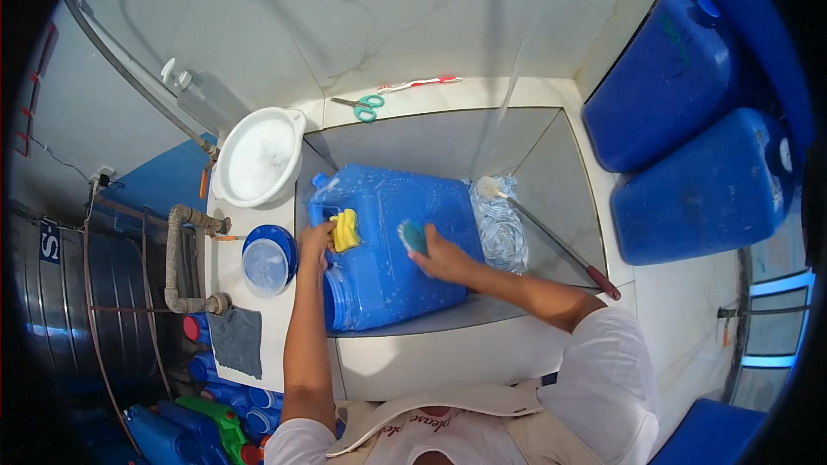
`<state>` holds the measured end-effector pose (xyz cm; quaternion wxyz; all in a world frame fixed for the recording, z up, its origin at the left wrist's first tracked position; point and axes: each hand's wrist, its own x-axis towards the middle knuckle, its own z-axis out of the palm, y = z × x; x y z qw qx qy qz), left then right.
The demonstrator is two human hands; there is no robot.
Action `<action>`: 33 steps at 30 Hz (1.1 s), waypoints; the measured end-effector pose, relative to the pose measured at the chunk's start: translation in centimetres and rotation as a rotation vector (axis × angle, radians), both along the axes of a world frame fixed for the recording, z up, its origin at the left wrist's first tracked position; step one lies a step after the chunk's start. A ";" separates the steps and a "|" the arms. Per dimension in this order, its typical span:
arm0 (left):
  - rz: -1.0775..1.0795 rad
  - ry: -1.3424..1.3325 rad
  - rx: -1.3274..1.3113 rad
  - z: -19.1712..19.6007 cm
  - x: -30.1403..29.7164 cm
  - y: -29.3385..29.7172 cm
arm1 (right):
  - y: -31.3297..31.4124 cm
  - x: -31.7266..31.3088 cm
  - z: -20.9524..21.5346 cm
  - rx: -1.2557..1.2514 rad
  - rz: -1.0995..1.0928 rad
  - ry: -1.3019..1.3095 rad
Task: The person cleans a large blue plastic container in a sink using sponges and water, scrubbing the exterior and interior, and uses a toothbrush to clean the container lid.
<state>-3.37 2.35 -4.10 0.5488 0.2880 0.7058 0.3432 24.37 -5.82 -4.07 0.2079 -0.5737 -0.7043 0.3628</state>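
A large blue plastic jug point(405, 207) lies on its side in the grey tiled basin, wet and streaked with suds. Its wide round mouth faces left. My left hand point(316, 241) is closed at the handle on the jug's left end. Right against those fingers is a yellow sponge point(345, 231); whether they also grip it is hard to see. My right hand point(441, 256) is wrapped round a teal scrub brush point(413, 238), its pale bristles at the jug's upturned side.
Beside the jug sit a crumpled clear plastic bundle point(501, 237) and a long-handled brush point(556, 241). A white basin of suds point(258, 158), blue lid point(280, 241), green scissors point(366, 108) and toothbrush point(422, 83) line the ledge. Blue jugs point(698, 194) stand right.
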 end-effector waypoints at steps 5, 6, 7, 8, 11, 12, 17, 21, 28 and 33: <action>-0.022 0.052 0.106 2.8 3.3 -0.2 | 14.3 1.3 8.1 0.685 -0.143 -0.389; -0.020 0.085 0.122 3.3 3.7 -0.2 | 17.1 1.5 9.4 0.654 -0.165 -0.522; -0.053 0.080 0.135 3.8 5.1 0.1 | 19.8 3.4 9.1 0.781 -0.230 -0.631; -0.089 0.069 0.146 4.3 6.7 0.4 | 21.4 5.5 7.7 0.904 -0.294 -0.750; -0.105 0.103 0.186 4.3 6.6 0.5 | 21.9 5.0 7.4 1.075 -0.515 -0.763; -0.120 0.105 0.205 4.3 7.0 0.9 | 21.3 4.6 7.5 1.004 -0.424 -0.641; -0.151 0.089 0.177 6.7 7.4 0.7 | 8.7 -1.6 9.8 0.542 0.424 0.007; -0.396 -0.107 0.238 9.7 12.6 0.0 | 4.7 2.2 10.2 0.565 0.414 -0.101; -0.460 0.485 0.647 10.4 16.9 -2.2 | 3.4 3.7 9.1 0.762 0.081 -0.259; -0.516 0.630 0.640 11.2 15.0 -2.2 | 3.6 2.3 9.5 0.742 0.120 -0.266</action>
